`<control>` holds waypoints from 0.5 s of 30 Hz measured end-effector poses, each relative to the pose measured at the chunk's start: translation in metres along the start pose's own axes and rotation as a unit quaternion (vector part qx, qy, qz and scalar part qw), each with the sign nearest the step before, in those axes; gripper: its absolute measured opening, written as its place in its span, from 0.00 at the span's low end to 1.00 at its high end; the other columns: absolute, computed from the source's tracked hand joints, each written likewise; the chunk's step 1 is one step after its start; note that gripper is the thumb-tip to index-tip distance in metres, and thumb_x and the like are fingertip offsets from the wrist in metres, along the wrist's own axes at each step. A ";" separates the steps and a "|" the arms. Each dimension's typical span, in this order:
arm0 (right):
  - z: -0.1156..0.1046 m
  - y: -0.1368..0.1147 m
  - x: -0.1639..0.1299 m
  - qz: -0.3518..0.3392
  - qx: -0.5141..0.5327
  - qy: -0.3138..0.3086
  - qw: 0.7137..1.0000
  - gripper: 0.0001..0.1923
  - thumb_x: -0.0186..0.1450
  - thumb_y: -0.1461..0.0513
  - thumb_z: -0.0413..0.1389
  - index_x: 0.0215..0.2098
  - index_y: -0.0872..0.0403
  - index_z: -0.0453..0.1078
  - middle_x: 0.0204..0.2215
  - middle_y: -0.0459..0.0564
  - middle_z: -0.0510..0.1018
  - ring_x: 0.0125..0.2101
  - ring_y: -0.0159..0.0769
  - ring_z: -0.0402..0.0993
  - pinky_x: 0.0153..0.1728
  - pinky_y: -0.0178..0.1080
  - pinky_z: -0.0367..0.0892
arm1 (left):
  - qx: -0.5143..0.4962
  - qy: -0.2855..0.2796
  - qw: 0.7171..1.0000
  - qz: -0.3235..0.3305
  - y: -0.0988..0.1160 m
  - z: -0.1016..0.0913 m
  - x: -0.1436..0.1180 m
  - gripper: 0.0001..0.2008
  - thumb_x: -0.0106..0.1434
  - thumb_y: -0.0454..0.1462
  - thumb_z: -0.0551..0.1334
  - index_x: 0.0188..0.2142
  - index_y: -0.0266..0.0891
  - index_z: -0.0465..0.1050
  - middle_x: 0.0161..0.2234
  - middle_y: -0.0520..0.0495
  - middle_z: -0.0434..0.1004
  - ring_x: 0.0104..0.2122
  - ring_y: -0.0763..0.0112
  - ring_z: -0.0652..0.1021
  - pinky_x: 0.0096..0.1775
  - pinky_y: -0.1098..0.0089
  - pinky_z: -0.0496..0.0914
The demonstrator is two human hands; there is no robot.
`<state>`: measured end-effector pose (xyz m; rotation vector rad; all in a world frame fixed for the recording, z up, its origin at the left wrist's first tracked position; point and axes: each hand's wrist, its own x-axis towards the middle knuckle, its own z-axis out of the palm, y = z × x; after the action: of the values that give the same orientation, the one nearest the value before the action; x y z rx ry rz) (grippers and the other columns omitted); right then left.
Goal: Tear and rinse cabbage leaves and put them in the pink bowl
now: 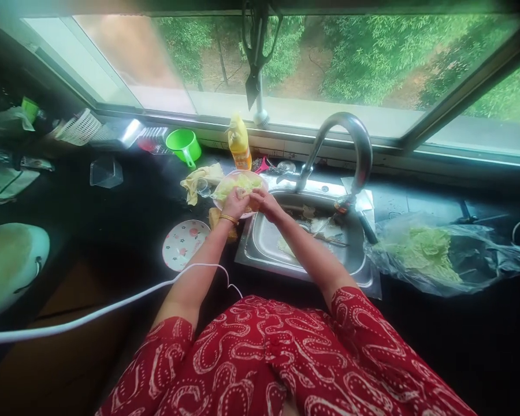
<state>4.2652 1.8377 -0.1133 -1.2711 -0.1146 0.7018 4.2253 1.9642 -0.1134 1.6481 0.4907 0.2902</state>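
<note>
My left hand [235,204] and my right hand [263,203] are close together over a pale pink bowl [217,197] at the sink's left edge. Both have their fingers closed on a piece of cabbage leaf, mostly hidden by the fingers. More pale green cabbage leaves [238,181] fill the bowl. Left of my left wrist lies a white plate [182,244] with a fruit print. Under my right forearm is the steel sink [260,240], holding some leaf scraps and what looks like a knife.
A curved faucet [344,118] rises behind the sink. On the right, a plastic bag [481,260] holds a cabbage [431,251]. A yellow bottle [240,141], a green dipper [184,146] and a crumpled cloth [203,178] stand behind the bowl. A white cable [112,309] crosses at left.
</note>
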 end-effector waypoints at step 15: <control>0.019 0.010 0.044 -0.026 -0.015 0.131 0.991 0.13 0.61 0.53 0.57 0.38 0.54 0.70 0.30 0.46 0.76 0.28 0.33 0.72 0.32 0.38 0.72 | -0.205 0.020 0.975 -0.086 -0.014 0.001 0.031 0.23 0.48 0.40 0.71 0.43 0.36 0.71 0.32 0.48 0.77 0.33 0.65 0.80 0.37 0.66 0.76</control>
<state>4.2869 1.8787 -0.1291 -1.3735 0.0568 0.4846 4.2505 1.9787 -0.1305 1.1918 0.5588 0.2759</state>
